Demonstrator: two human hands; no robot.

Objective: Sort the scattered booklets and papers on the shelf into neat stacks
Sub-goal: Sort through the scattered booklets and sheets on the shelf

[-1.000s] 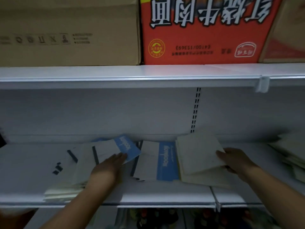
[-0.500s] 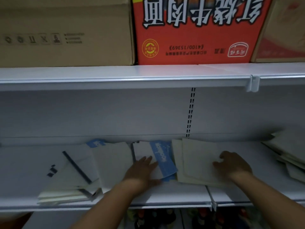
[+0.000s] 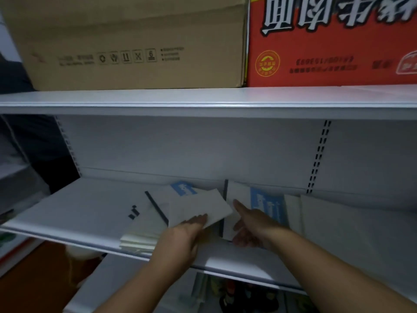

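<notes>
On the white shelf [image 3: 67,213] lies a loose pile: cream papers [image 3: 140,241] at the front, a booklet with a black spine [image 3: 155,208], and a blue-cornered booklet [image 3: 183,188] behind. My left hand [image 3: 180,242] grips the near edge of a white booklet [image 3: 200,205] tilted on top of that pile. My right hand [image 3: 255,224] rests with fingers apart on a white-and-blue booklet [image 3: 267,204] just to the right. More cream papers [image 3: 293,211] lie beyond it, partly hidden by my right arm.
The upper shelf [image 3: 203,100] hangs low overhead and carries a brown cardboard box [image 3: 126,41] and a red printed box [image 3: 327,41]. A slotted upright [image 3: 319,154] runs down the back panel. Bottles [image 3: 237,294] stand on the level below.
The view has swung left. My right hand left the cream papers and came over to the white-and-blue booklet. My left hand drew back from that booklet to the white one on the left pile.
</notes>
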